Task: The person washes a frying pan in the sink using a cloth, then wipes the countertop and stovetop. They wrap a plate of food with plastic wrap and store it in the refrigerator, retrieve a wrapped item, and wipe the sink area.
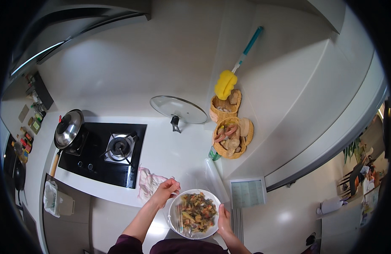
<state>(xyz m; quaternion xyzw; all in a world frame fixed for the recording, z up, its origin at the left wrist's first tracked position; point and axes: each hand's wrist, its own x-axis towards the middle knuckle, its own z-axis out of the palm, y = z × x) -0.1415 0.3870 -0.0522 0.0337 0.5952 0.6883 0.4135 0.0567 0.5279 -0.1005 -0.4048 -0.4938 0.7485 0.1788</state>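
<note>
A white plate of chopped cooked food is in front of my body. Clear plastic wrap lies over its left and lower parts, with creases and glare on it. My right hand grips the plate's right rim, thumb on top. At the upper left of the plate is my left hand, its fingers curled together just off the rim. Whether it pinches an edge of the thin wrap cannot be made out. A crumpled pink and white cloth lies on the counter behind that hand.
A roll of plastic wrap lies beyond the plate. Left of it are a gas hob and a lidded wok. A glass lid leans on the wall. Wicker baskets and a yellow sponge brush are at the right.
</note>
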